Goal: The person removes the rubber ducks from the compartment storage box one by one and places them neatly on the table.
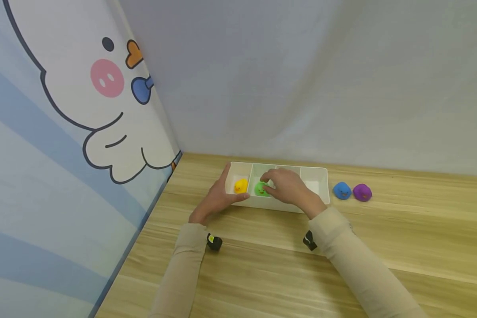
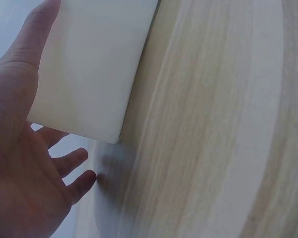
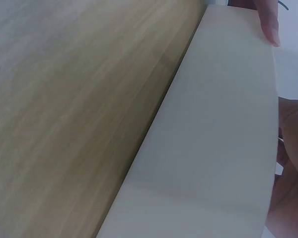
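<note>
A white divided tray [image 1: 276, 203] lies lengthwise on the table. In its leftmost compartment sits a yellow toy duck [image 1: 240, 186]; a green toy duck [image 1: 261, 189] is in the adjacent one. My left hand [image 1: 218, 194] rests against the tray's left end, thumb along the front wall and fingers extended past the corner. From above, my right hand [image 1: 288, 185] reaches over the front wall and pinches the green duck between thumb and index finger. The right wrist view shows the tray's front wall [image 3: 203, 124], with the duck hidden behind it.
To the right of the tray, a blue toy duck [image 1: 342, 191] and a purple toy duck [image 1: 362, 192] stand side by side. A pale curtain [image 1: 302, 88] hangs behind the wooden table [image 1: 258, 274]. At the left is a cartoon-printed cloth [image 1: 63, 176].
</note>
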`<state>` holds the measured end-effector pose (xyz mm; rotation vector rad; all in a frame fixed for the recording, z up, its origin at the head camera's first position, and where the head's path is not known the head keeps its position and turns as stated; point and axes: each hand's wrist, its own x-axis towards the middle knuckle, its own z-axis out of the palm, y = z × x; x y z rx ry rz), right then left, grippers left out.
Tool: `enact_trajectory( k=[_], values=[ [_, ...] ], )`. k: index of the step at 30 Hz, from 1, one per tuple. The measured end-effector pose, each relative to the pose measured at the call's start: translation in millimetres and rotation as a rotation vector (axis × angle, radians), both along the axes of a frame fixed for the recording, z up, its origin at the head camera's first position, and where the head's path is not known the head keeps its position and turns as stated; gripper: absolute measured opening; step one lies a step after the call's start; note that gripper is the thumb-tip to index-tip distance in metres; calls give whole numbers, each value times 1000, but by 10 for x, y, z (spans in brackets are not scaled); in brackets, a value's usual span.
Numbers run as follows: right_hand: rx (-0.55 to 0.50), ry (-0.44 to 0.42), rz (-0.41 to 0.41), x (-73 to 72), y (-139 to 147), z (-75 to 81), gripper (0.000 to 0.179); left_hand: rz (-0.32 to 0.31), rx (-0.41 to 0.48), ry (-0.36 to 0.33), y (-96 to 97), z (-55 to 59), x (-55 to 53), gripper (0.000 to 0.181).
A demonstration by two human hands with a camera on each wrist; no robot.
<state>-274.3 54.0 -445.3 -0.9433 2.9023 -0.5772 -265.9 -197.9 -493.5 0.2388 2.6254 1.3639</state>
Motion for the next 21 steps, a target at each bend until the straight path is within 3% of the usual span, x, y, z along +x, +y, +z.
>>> enact_trajectory(
  k=[7, 21],
  values=[
    [3, -9, -8, -22, -38, 20, 30, -5, 12, 4, -30, 23, -11, 124],
    [25, -49, -39, -8, -101, 16, 30, -13, -3, 16, -50, -37, -20, 125]
  ],
)
